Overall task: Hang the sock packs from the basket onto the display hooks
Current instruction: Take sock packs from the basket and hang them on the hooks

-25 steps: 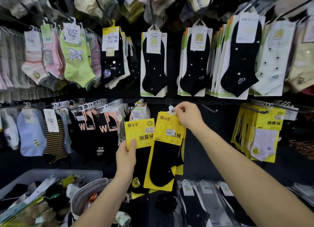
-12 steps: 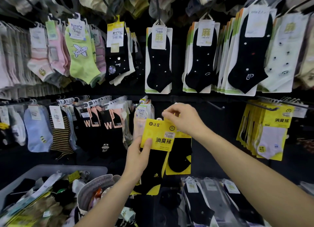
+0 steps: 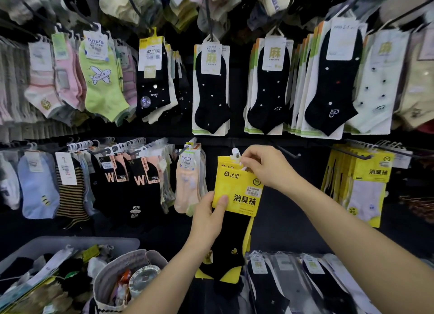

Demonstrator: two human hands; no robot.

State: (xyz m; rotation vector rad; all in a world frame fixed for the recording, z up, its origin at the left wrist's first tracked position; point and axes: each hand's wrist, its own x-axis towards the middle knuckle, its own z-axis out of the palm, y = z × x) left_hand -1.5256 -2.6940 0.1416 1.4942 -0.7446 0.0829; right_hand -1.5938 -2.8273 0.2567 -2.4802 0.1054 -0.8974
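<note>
At the far left below, the grey basket (image 3: 70, 242) holds more sock packs that wait for their turn. Moving right, my left hand (image 3: 209, 217) grips the lower left corner of the yellow sock pack (image 3: 237, 187), with the thumb flat on the front of the card. The pack is up in front of the lower row of the display, between the peach socks (image 3: 187, 187) and the hanging yellow packs (image 3: 371, 170) at the right, well apart from the basket. My right hand (image 3: 265, 165) pinches the top edge of the pack. A white hanger tab (image 3: 235, 153) shows just above. I cannot tell if it belongs to this pack or to a second yellow one behind it, and my fingers hide the hook tip.

To do this step well, I think the left hand should only steady the card and hold it flat, without pulling down. The right hand should bring the hanger opening squarely over the hook tip and then slide it back. One risk is that the pack behind gets pushed off.
</note>
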